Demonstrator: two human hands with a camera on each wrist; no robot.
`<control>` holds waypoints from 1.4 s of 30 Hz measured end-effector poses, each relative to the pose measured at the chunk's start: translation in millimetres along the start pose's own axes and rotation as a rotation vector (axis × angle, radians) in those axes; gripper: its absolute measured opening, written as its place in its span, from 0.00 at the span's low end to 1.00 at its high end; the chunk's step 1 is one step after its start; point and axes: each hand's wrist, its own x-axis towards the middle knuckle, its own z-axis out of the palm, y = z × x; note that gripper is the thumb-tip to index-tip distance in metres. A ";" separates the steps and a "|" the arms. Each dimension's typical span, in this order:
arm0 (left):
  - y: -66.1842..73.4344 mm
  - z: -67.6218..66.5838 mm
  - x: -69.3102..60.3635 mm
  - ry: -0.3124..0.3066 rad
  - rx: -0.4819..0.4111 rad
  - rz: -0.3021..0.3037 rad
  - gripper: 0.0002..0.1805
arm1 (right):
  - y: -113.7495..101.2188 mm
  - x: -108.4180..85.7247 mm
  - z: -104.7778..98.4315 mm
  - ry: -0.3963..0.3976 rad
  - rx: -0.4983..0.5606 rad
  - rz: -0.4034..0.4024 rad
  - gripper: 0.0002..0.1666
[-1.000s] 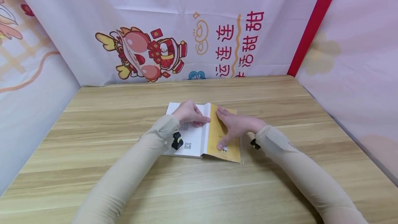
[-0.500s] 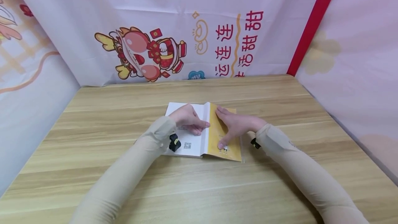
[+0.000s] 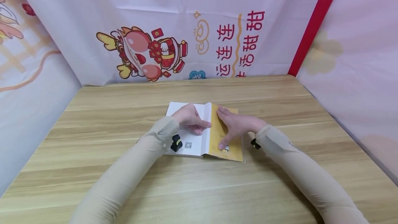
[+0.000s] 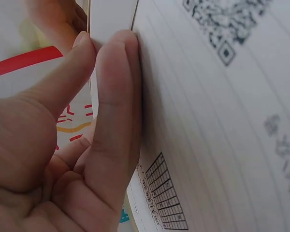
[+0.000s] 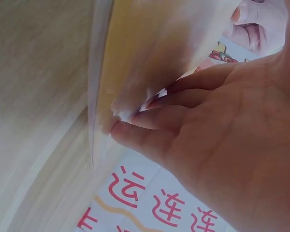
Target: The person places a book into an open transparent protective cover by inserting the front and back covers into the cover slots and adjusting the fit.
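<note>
A book lies spread on the table, its white panel (image 3: 194,149) with printed QR codes on the left and a yellow panel (image 3: 214,144) on the right. Between them runs a white spine strip (image 3: 205,141). My left hand (image 3: 190,117) is over the white panel; in the left wrist view its fingers (image 4: 113,96) lie fairly straight against the strip, the thumb at the strip's other edge. My right hand (image 3: 237,125) rests spread on the yellow panel, thumb toward me. A clear plastic edge (image 5: 97,154) shows beyond the yellow panel in the right wrist view.
The wooden table (image 3: 199,189) reaches up to a printed white cloth backdrop (image 3: 186,9). Cloth walls stand on both sides. A black wrist device (image 3: 176,143) sits under the left wrist, and another (image 3: 255,143) is at the right wrist.
My left hand has shifted slightly toward me along the spine strip. My right hand stays in place on the yellow panel. The book lies almost as before.
</note>
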 end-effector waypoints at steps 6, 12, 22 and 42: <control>-4.8 -0.2 0.1 -0.005 0.023 0.036 0.17 | 1.8 0.2 -0.5 0.022 0.003 0.005 0.87; -5.4 0.7 2.0 0.000 0.030 0.043 0.18 | -3.1 -4.8 0.2 0.088 -0.054 0.094 0.87; -5.4 -2.5 1.5 -0.056 -0.142 0.009 0.19 | -0.6 -5.3 -1.4 0.026 0.027 0.044 0.84; -2.9 -2.6 5.9 -0.040 -0.087 -0.034 0.20 | -0.8 -5.1 -4.5 -0.010 0.051 0.004 0.82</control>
